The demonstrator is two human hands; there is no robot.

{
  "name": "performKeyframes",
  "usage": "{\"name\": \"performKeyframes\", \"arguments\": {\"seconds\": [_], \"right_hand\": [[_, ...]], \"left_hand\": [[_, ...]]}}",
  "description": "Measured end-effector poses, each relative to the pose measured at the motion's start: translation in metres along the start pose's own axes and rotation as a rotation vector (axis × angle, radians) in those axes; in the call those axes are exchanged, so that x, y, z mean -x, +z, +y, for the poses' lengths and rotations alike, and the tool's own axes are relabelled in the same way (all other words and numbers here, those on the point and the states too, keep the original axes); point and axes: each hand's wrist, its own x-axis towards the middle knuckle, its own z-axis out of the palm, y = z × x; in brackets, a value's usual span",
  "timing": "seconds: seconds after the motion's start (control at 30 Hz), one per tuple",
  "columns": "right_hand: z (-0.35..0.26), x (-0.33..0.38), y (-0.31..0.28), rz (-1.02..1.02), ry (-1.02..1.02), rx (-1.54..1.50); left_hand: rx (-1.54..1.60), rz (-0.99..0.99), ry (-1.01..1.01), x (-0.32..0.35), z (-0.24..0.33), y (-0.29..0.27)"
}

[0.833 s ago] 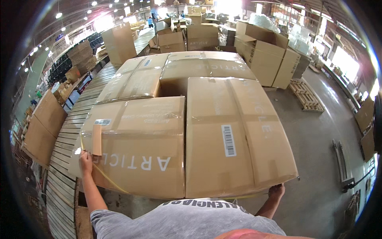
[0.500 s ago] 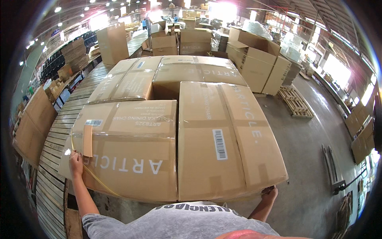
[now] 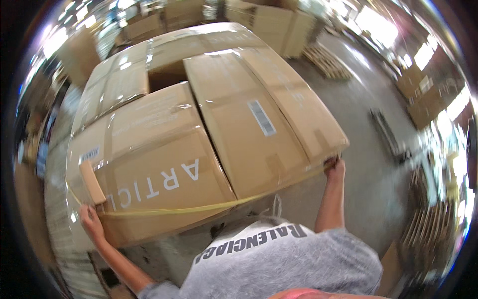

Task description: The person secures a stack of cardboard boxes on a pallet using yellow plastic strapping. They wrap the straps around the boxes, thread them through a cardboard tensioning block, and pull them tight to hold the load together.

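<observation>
Head view: yellow strap [image 3: 199, 208] runs left-right across the stacked cardboard boxes [image 3: 199, 149], left hand [image 3: 91, 222] and right hand [image 3: 334, 169] each closed on an end.

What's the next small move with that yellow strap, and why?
Probably draw the yellow strap tighter. It runs across the near face of the cardboard boxes from the left hand to the right hand at the far corner, and it bows rather than lying straight.
</observation>
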Motion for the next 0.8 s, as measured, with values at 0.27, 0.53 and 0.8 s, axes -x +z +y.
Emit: {"name": "performKeyframes", "arguments": {"seconds": [0.27, 0.53, 0.8], "right_hand": [[0.03, 0.076, 0.002, 0.043, 0.053, -0.001], [0.04, 0.122, -0.004, -0.054, 0.162, 0.235], [0.034, 0.155, -0.043, -0.527, 0.334, 0.519]], "left_hand": [[-0.013, -0.131, 0.041, -0.002, 0.021, 0.007], [0.357, 0.252, -0.191, 0.029, 0.157, 0.009], [0.82, -0.346, 0.584, 0.164, 0.549, 0.03]]}}
